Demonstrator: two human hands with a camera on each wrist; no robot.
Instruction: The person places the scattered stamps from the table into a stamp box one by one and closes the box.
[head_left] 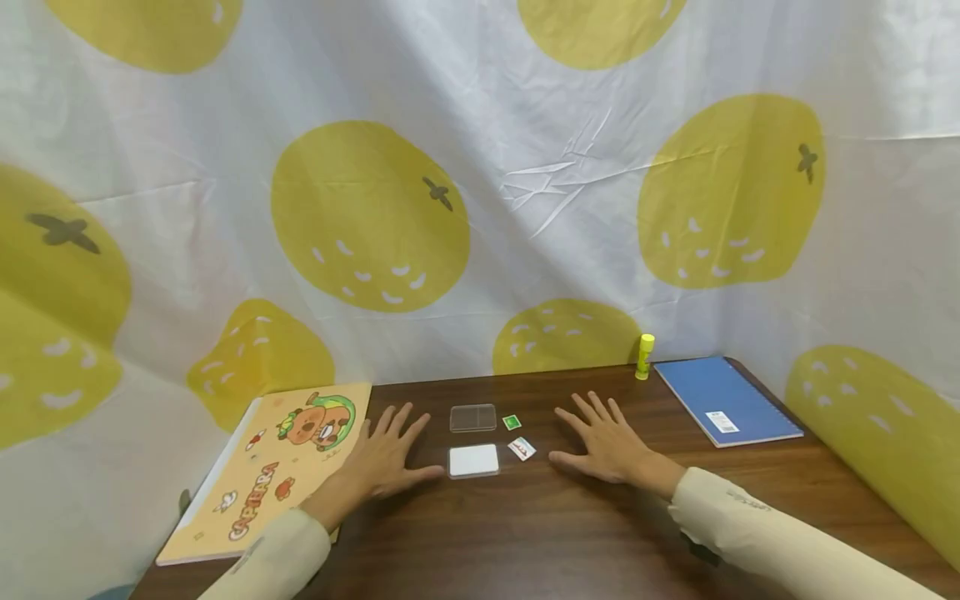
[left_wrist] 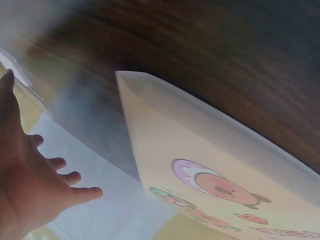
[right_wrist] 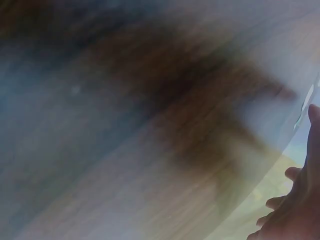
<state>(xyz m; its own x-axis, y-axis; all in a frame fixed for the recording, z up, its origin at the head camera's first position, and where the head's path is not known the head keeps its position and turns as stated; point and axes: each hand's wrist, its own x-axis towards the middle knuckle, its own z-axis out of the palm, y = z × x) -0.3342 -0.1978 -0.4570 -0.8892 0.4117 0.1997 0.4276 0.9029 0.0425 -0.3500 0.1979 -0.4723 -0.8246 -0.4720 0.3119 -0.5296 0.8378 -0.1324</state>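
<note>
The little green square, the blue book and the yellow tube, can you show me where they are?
Little green square [head_left: 512, 422]: head view, middle of its face.
Blue book [head_left: 725, 397]: head view, middle of its cover.
Yellow tube [head_left: 644, 358]: head view, middle of its side.

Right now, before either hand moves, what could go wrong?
The picture card lies flat near the right hand's thumb; a careless sweep might shift it.
The yellow tube stands upright by the table's back edge and could tip if bumped.
The empty-looking clear case is see-through; its edges may be misjudged.
</note>
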